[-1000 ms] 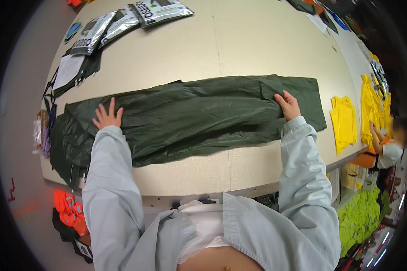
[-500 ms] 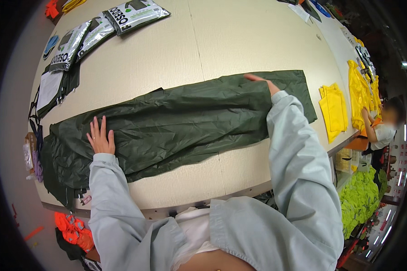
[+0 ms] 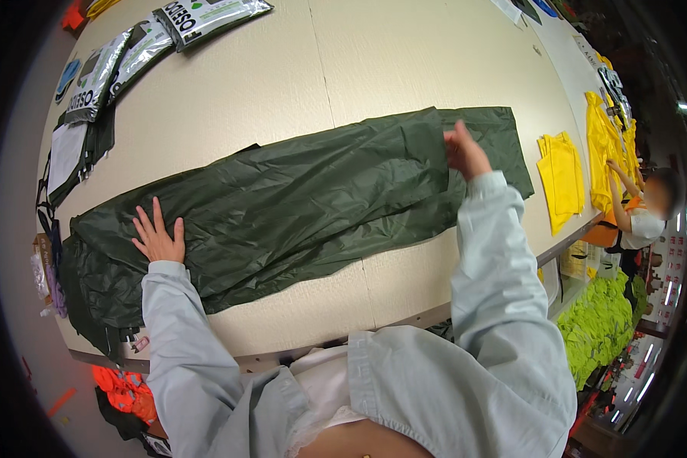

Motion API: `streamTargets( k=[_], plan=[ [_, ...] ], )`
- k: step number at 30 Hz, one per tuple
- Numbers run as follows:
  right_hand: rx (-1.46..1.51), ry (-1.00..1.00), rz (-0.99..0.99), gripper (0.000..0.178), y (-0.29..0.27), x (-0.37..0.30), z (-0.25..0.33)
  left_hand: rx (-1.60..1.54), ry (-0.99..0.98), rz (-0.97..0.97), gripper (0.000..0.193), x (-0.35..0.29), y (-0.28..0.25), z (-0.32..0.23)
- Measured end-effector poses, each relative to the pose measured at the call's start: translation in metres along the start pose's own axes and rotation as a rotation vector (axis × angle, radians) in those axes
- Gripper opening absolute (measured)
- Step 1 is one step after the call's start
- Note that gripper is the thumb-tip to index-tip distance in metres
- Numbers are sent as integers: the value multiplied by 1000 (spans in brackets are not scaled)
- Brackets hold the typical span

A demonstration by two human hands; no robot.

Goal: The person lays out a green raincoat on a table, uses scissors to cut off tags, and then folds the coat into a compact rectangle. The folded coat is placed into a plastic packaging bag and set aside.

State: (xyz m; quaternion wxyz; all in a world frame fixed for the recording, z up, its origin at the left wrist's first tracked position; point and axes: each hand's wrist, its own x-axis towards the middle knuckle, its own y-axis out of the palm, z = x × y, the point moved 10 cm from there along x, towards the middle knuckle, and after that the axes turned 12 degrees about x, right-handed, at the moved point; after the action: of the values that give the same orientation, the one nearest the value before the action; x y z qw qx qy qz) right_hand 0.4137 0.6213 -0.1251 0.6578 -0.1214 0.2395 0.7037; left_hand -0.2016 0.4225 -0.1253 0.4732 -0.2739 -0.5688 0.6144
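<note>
A dark green waterproof garment (image 3: 305,198) lies lengthwise across the table, wrinkled and layered. On its left part my left hand (image 3: 159,238) rests flat, fingers spread. My right hand (image 3: 469,153) is over the right part, beside the straight edge of the upper layer. Its fingers are bent, slightly blurred and apart, with nothing visible in them; whether they touch the cloth is hard to tell. Past that edge, a lower green layer (image 3: 504,145) extends to the right.
Packaged garments (image 3: 206,19) lie at the far left of the table (image 3: 389,61). Folded yellow cloth (image 3: 561,179) is by the right edge. Further right, a person (image 3: 641,217) handles yellow garments (image 3: 599,153). Lime-yellow clothing (image 3: 599,328) and orange clothing (image 3: 126,393) are below table level.
My right hand has moved right from lying on the cloth to the upper layer's edge, which now lies straighter and flatter. My left hand stays pressed on the garment.
</note>
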Motion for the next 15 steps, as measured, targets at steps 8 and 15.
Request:
streamTargets(
  k=[8, 15],
  plan=[
    [-673, -412, -243, 21, 9, -77, 13, 6, -37, 58, 65, 4, 8, 3],
    [-1194, -1067, 146, 30, 221, -142, 68, -32, 172, -137, 59, -8, -63, -24]
  ],
)
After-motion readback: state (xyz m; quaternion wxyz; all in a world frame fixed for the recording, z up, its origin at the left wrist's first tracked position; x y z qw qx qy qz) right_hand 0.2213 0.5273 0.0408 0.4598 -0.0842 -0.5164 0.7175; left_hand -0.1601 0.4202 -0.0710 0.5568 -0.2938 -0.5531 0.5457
